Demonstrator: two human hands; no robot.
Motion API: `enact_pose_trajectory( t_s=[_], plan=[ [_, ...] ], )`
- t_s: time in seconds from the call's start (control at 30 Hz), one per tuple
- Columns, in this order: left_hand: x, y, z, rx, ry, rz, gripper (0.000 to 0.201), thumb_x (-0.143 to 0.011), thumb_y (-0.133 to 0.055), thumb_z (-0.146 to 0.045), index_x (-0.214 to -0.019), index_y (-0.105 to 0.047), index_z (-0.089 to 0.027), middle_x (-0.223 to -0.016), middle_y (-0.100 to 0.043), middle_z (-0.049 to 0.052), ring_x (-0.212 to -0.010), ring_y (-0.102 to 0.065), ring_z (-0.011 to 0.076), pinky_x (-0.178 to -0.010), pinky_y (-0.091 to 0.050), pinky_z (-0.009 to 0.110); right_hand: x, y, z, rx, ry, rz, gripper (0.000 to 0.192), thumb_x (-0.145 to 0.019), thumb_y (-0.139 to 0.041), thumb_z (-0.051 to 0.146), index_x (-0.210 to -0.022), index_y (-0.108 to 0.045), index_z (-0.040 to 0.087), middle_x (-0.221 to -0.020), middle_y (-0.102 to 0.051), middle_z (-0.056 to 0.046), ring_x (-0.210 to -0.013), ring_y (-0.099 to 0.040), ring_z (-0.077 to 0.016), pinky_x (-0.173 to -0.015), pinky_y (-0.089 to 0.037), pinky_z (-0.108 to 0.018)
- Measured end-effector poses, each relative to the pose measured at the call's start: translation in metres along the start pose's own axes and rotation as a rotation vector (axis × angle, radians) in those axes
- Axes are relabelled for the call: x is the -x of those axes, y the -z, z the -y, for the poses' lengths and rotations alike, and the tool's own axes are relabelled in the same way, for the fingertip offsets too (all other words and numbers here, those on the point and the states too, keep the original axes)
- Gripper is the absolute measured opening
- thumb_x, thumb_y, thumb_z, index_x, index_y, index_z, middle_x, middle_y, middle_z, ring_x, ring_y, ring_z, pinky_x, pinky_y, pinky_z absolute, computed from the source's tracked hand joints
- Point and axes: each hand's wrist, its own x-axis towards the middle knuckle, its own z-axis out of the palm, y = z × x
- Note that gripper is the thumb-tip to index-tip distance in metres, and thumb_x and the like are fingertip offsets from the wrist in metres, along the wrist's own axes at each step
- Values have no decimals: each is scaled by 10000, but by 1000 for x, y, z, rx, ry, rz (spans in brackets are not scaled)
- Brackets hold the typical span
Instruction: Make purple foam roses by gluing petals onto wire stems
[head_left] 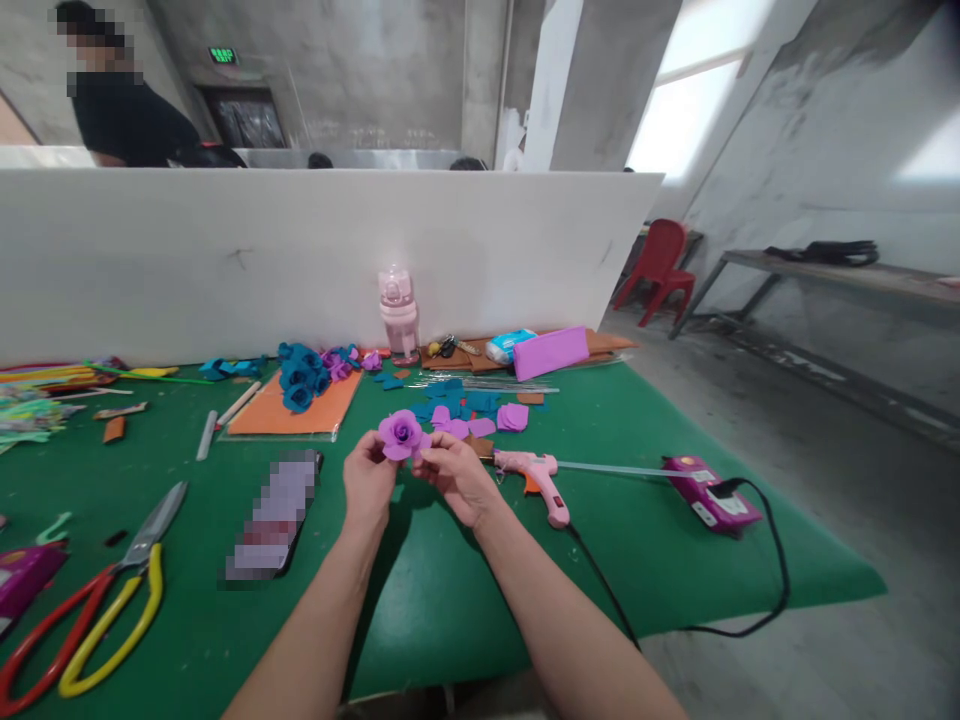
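Observation:
A purple paper flower (pixel 403 434) with a dark centre is held up between my two hands over the green table. My left hand (pixel 369 478) grips its left side, fingers closed on the petals. On the other side, the thumb and fingers of my right hand (pixel 456 478) pinch a right-hand petal. Just beyond lie loose purple petals (pixel 513 417) and teal petals (pixel 450 388). To the right of my right hand rests a pink glue gun (pixel 536 475), a long clear glue stick reaching out from its back.
Scissors (pixel 139 570) with red and yellow handles and a phone (pixel 277 515) lie at left. Finished teal flowers (pixel 300 378) sit on orange sheets (pixel 251 415). A pink bottle (pixel 400 315) stands by the white partition (pixel 315 260). The black cord (pixel 780 560) runs off the right side.

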Motion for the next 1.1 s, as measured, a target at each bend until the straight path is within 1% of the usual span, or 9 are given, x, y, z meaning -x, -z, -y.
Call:
enact_pose_trajectory(
  t_s=[0.17,0.3,0.43,0.53,0.7,0.83,0.93,1.0,1.1],
  plan=[
    [0,1,0,-97,-4,32,187,-593,-590,-160,-771,-648,-153,-675,-642,-18,-608,-546,122,-577,-411,213,-2,-1,-4,24,16,-50,216,-564,-742,197,-681,-566,153,-589,-607,38,-538,-558,-74,-576,-452,-200],
    [0,1,0,-100,-12,42,187,-597,-589,-171,-774,-647,-156,-676,-642,-14,-609,-547,127,-575,-408,217,-2,-1,-5,21,32,-48,229,-558,-746,187,-696,-566,155,-612,-621,37,-530,-560,-68,-567,-458,-194],
    [0,0,1,-88,-10,50,162,-585,-600,-164,-743,-639,-157,-649,-635,-17,-588,-538,122,-558,-400,211,-2,0,-5,18,35,-37,236,-559,-747,183,-699,-558,159,-589,-622,37,-525,-560,-70,-548,-459,-186],
    [0,1,2,-90,-9,53,144,-580,-599,-153,-721,-625,-159,-641,-630,-30,-586,-534,114,-559,-397,200,-2,1,-5,8,14,-32,249,-558,-750,184,-712,-555,161,-577,-622,36,-521,-563,-71,-543,-463,-183],
    [-1,1,3,-108,-23,50,121,-576,-589,-155,-693,-620,-156,-622,-617,-39,-568,-513,105,-565,-394,197,-1,2,-4,-43,-69,-19,294,-552,-752,182,-768,-554,168,-591,-630,31,-532,-576,-75,-565,-476,-185],
    [-1,0,2,-65,6,69,184,-582,-577,-150,-751,-652,-154,-661,-644,-25,-618,-544,120,-600,-413,206,1,2,3,-42,-105,13,259,-576,-723,204,-775,-561,171,-646,-638,20,-579,-596,-95,-601,-494,-221],
    [-1,0,2,2,30,73,241,-589,-589,-157,-814,-675,-151,-715,-670,-7,-683,-570,140,-645,-429,222,1,5,9,-27,-87,39,204,-636,-651,298,-779,-588,167,-678,-640,2,-601,-598,-115,-599,-492,-248],
    [-2,-1,2,57,55,85,267,-586,-603,-167,-839,-683,-143,-747,-683,9,-708,-582,152,-669,-440,240,-1,8,12,-9,-65,18,204,-662,-602,338,-754,-607,156,-673,-637,-10,-599,-591,-119,-602,-484,-253],
    [-3,-1,2,88,68,104,280,-567,-612,-159,-834,-691,-132,-765,-693,25,-721,-591,164,-692,-448,261,-3,11,12,27,-70,-25,188,-655,-583,331,-699,-614,151,-638,-623,-5,-560,-570,-107,-598,-472,-250]
  ],
)
